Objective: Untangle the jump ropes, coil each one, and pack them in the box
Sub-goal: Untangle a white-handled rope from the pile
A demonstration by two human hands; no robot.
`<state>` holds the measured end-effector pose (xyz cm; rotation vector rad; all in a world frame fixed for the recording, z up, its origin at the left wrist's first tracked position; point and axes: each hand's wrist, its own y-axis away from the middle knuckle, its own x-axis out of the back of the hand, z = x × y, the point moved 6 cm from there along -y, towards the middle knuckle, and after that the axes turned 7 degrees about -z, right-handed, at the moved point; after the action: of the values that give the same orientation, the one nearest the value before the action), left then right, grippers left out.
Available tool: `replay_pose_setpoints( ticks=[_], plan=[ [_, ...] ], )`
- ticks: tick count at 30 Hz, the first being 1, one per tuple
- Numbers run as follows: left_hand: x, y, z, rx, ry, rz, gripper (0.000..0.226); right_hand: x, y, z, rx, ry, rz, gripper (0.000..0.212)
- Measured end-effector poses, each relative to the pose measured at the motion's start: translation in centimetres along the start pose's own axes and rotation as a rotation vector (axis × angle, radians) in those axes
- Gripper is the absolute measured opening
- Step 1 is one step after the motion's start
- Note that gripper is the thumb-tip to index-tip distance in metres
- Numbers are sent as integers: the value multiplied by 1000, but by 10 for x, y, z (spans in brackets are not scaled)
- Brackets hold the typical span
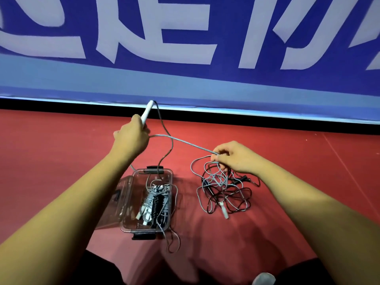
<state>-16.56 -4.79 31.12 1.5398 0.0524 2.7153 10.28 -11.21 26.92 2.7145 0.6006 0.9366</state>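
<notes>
Bare forearms (72, 202), left hand (131, 136) gripping white cylindrical handle (147, 112), right hand (232, 156) pinching thin grey cord (185, 143), clear box (127, 219), tangled ropes (224, 192)

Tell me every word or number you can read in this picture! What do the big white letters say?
Big white characters on the blue banner: cut off by the top edge, so they cannot be read.
Clear box: no label shows.
White handle held in the left hand: no print shows.
Grey rope pinched by the right hand: no text.
</notes>
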Motion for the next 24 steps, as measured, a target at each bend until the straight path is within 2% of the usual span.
replay_pose_setpoints(
  ticks=[1, 2, 5, 7, 8, 10, 11, 14, 15, 16, 17, 20, 22, 23, 24],
  plan=[
    [0, 5, 6, -65, -20, 4, 6, -2, 0, -4, 33, -6, 8, 13],
    [-5, 10, 14, -137, 62, -35, 9, -4, 1, -10, 66, 8, 13, 12],
    [-38, 31, 44, -298, 405, -402, 7, -11, 2, -30, 155, 5, 25, 10],
    [-59, 47, 60, -347, 479, -604, 5, -11, 2, -40, 200, -12, 39, 11],
    [-64, 52, 64, -354, 492, -641, 6, -10, 2, -43, 214, 2, 49, 11],
    [-58, 50, 68, -358, 509, -579, 17, -8, 0, -41, 203, 79, 75, 12],
    [-48, 45, 67, -339, 548, -490, 21, -7, -2, -35, 166, 139, 79, 14],
    [-6, 21, 48, -197, 894, -150, 25, -7, -9, 9, -47, 272, -15, 16],
    [2, 13, 36, -161, 1002, -92, 27, -7, -10, 25, -112, 273, -49, 16],
    [7, 8, 26, -142, 1010, -75, 27, -6, -10, 37, -149, 247, -57, 18],
    [7, 5, 18, -132, 918, -95, 25, -3, -10, 44, -161, 219, -35, 19],
    [-6, 6, 1, -74, 394, -245, 9, 7, -8, 33, -80, 242, 84, 17],
    [-12, 6, -5, -45, 57, -223, 7, 6, -6, 15, 12, 188, 113, 15],
    [-13, 7, 0, -65, -19, -181, 11, 2, -5, 6, 46, 130, 98, 14],
    [-13, 10, 9, -108, 2, -154, 11, -3, -3, -3, 69, 81, 67, 13]
  ],
)
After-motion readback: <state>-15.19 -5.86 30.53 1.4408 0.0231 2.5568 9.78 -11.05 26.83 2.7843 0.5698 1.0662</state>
